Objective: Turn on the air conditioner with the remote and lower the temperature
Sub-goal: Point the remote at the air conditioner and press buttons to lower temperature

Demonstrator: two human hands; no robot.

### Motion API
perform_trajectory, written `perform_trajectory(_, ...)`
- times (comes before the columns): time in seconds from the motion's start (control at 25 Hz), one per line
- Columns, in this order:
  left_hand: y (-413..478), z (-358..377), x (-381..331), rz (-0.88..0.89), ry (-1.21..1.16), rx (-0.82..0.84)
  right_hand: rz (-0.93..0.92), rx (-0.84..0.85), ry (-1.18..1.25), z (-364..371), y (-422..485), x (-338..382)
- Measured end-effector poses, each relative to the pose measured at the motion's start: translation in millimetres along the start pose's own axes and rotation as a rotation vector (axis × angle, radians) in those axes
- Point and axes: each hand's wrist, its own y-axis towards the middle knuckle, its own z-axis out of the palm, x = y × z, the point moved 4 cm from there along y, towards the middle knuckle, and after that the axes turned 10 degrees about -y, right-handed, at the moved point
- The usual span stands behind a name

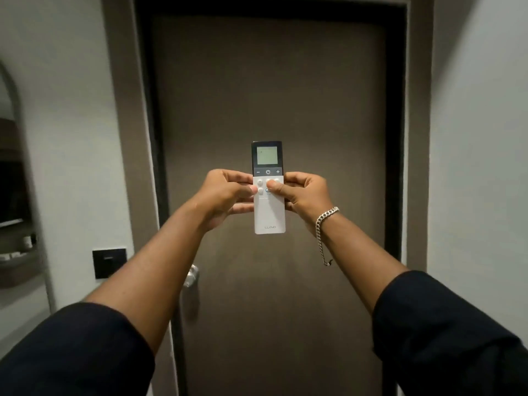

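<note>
A slim white remote (269,215) with a dark top and a small pale screen is held upright in front of me at arm's length. My left hand (225,195) grips its left edge, thumb resting beside the round white buttons. My right hand (305,195) grips the right edge, and its thumb lies across the buttons just below the dark strip with the minus, power and plus signs. The screen looks blank. No air conditioner is in view.
A closed brown door (271,81) in a dark frame fills the view ahead, its metal handle (192,277) low on the left. A black wall switch plate (109,262) sits left of the frame. Shelves with small items (17,252) are at the far left.
</note>
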Motion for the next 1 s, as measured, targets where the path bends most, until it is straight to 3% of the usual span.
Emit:
perform_trajectory(0.28, 7.9, -27.7, -102.4, 0.208, 0.07, -0.035, -0.19, 0.076, 0.074, 27.8, 31.5, 103.6)
perform_trajectory(1.0, 2.2, -18.7, -132.4, 0.279, 0.104, -0.032, -0.227, 0.086, 0.099, 20.9, 26.2, 135.9)
